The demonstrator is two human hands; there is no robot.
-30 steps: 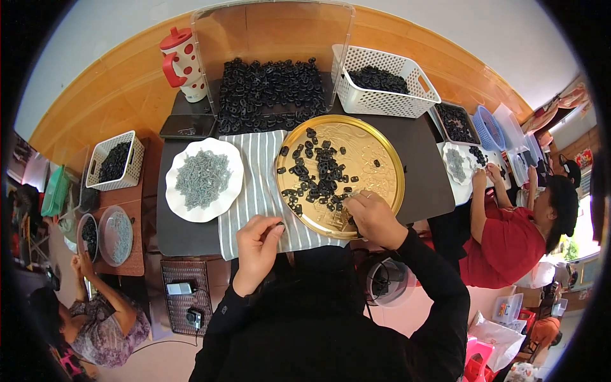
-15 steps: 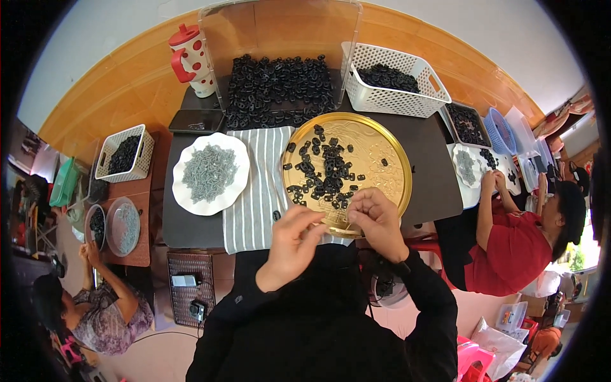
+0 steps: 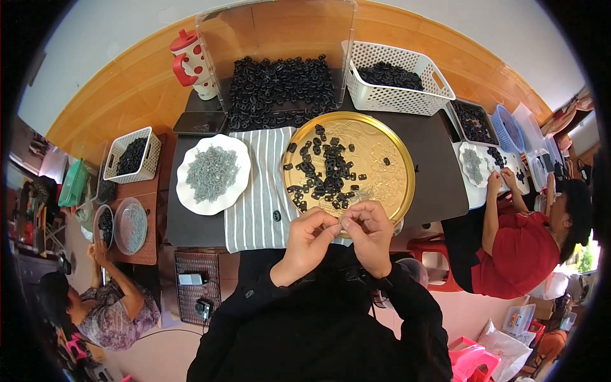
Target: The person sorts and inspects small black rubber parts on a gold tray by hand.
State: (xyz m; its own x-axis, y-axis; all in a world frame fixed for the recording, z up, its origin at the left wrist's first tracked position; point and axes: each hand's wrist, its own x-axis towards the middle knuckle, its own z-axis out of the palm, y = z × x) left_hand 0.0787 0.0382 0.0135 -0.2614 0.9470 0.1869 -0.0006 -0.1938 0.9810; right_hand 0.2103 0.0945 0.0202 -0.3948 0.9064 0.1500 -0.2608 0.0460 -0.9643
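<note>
My left hand [image 3: 305, 247] and my right hand [image 3: 370, 237] meet fingertip to fingertip over the near rim of a round gold tray [image 3: 398, 146]. Both are closed in a pinch; whatever lies between the fingertips is too small to make out. Small black plastic pieces [image 3: 332, 167] with holes lie scattered and heaped on the tray. Left of it, on a grey-and-white striped cloth [image 3: 245, 232], rests a white scalloped plate [image 3: 184, 192] filled with small grey screw-like parts [image 3: 213, 173]. A single black piece [image 3: 276, 216] sits on the cloth beside my left hand.
Behind the tray, a clear bin [image 3: 273, 28] holds a black pile. A white basket [image 3: 375, 100] of black pieces stands at back right, a red-and-white tumbler [image 3: 199, 67] and dark phone [image 3: 198, 123] at back left. People work at left [image 3: 114, 318] and right [image 3: 525, 248].
My hands have come together, the left moving right until its fingertips meet those of the right. The whole view has shifted slightly.
</note>
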